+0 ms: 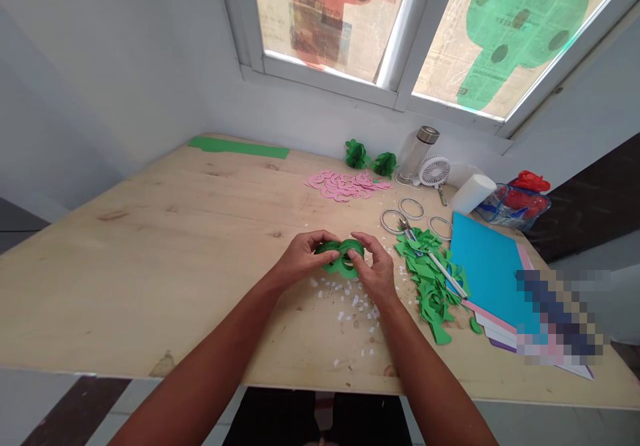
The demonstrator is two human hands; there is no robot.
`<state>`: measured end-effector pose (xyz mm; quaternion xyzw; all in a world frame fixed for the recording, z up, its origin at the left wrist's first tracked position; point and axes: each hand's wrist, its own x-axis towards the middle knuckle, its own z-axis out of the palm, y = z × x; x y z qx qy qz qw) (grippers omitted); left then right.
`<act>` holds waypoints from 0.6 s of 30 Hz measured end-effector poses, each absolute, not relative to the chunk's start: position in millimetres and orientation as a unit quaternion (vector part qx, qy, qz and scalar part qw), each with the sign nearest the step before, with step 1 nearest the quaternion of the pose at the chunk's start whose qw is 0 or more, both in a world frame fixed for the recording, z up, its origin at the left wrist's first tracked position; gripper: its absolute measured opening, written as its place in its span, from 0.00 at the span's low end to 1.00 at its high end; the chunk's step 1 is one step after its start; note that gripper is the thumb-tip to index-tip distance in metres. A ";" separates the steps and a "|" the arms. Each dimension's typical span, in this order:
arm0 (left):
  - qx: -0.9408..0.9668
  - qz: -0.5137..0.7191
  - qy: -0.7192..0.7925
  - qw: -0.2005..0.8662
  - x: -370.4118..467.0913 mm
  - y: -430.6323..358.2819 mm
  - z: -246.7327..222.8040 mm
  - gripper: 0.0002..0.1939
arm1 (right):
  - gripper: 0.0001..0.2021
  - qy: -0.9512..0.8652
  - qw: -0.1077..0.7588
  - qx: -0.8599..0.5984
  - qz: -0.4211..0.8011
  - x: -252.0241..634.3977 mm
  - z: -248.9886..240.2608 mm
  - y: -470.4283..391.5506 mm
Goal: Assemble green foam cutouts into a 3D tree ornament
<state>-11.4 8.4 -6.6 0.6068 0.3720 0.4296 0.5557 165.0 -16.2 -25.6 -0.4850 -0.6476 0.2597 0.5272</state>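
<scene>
Between my two hands, over the middle of the wooden table (200,266), is a green paper cutout (345,269) with rounded lobes and open loops; it looks layered. My left hand (311,254) pinches its left side between thumb and fingers. The right side is gripped by my right hand (373,263), thumb in front and fingers behind. Tiny white paper bits (355,299) lie scattered below and around the hands. Right of my right hand is a heap of green paper scraps (433,276), with a white pen-like stick (447,274) and scissors (406,227) on it.
Pink paper pieces (345,185) and two green paper ornaments (356,155) lie toward the wall. Nearby stand a glass bottle (417,153) and small fan (434,171). Tape rings (411,209), a white roll (473,194) and blue paper (485,266) are at right; a green strip (240,147) lies far left.
</scene>
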 end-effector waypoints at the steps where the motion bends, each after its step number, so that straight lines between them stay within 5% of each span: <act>1: 0.610 0.434 0.380 0.543 -11.1 8.0 -6.2 0.12 | 0.16 -0.649 0.525 -0.485 0.260 164.8 -25.8 -16.1; 10: 0.627 0.447 0.412 0.487 -10.2 7.5 -3.1 0.11 | 0.18 -0.666 0.507 -0.487 0.250 163.0 -22.3 -15.5; 18: 0.583 0.405 0.364 0.603 -19.6 8.1 2.1 0.15 | 0.18 -0.664 0.515 -0.484 0.245 165.3 -21.5 -15.6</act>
